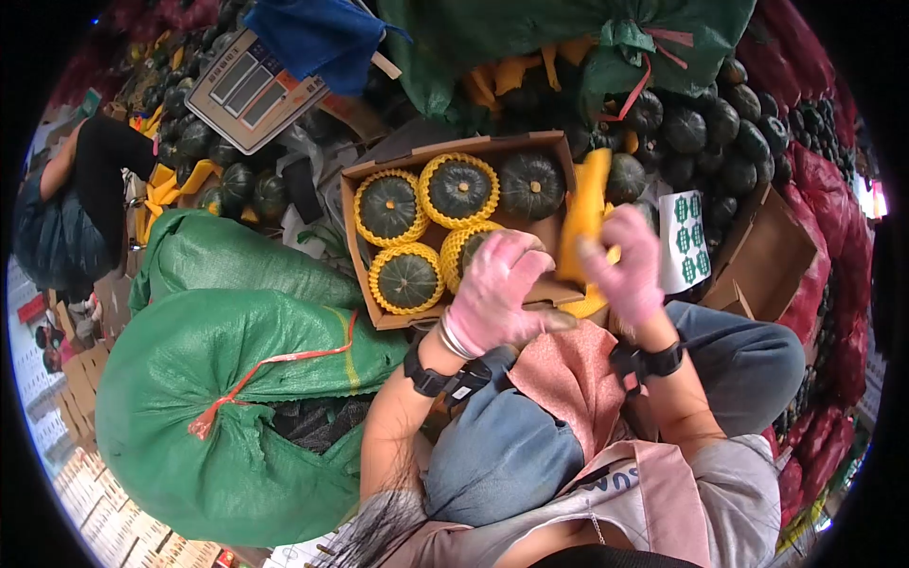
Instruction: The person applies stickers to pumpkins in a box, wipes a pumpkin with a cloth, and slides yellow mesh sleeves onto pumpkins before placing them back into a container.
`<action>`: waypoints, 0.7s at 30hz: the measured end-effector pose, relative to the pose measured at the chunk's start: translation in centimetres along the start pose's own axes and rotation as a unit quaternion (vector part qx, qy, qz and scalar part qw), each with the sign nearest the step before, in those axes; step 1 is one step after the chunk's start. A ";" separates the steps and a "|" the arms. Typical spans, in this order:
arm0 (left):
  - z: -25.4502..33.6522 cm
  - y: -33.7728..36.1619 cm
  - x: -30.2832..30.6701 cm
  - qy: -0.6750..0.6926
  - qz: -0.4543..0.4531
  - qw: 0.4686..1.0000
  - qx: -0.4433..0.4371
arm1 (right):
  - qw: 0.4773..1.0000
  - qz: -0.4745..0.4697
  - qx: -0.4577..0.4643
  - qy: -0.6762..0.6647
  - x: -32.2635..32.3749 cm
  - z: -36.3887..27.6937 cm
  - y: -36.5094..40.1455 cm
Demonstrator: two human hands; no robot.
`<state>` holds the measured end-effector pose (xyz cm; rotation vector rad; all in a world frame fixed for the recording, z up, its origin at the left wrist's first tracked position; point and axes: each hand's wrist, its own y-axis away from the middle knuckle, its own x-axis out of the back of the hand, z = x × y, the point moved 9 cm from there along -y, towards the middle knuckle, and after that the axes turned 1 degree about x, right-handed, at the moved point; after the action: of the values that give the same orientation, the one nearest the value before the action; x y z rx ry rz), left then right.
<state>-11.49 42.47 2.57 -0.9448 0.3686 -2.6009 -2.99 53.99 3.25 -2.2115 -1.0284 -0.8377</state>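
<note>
A cardboard box (355, 251) holds several dark green pumpkins, most in yellow foam nets. One netted pumpkin (457, 188) sits in the back row, beside a bare pumpkin (531, 186) at the back right corner. My left hand (497, 289), in a pink glove, is over the box's front edge, partly covering another netted pumpkin (464, 248). Its fingers curve apart from the thumb, holding nothing I can see. At the box's right side, my gloved right hand (627, 270) is closed, slightly blurred, with yellow foam netting (585, 213) at its thumb and fingers.
Green woven sacks (218, 379) bulge at the left. A weighing scale (254, 90) stands at the back left under a blue cloth (327, 38). Loose pumpkins (715, 123) pile up at the back right, near a sticker sheet (684, 241) and an open carton (767, 256). A person (80, 208) is at far left.
</note>
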 end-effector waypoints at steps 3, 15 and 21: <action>-0.5 0.3 -0.1 0.016 0.058 0.998 -0.011 | 0.960 -0.068 -0.128 -0.241 -3.4 -1.2 0.3; -3.2 2.8 5.2 0.119 0.142 0.983 0.003 | 0.960 -0.026 -0.080 -0.268 -7.4 -2.8 -0.6; -8.2 6.2 3.8 0.300 0.206 0.872 0.327 | 0.993 0.078 0.017 -0.091 -5.8 -6.2 -1.2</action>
<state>-18.15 36.34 -3.63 0.1733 -0.1661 -2.2821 -8.81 47.71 3.33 -2.3365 -0.9294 -0.5551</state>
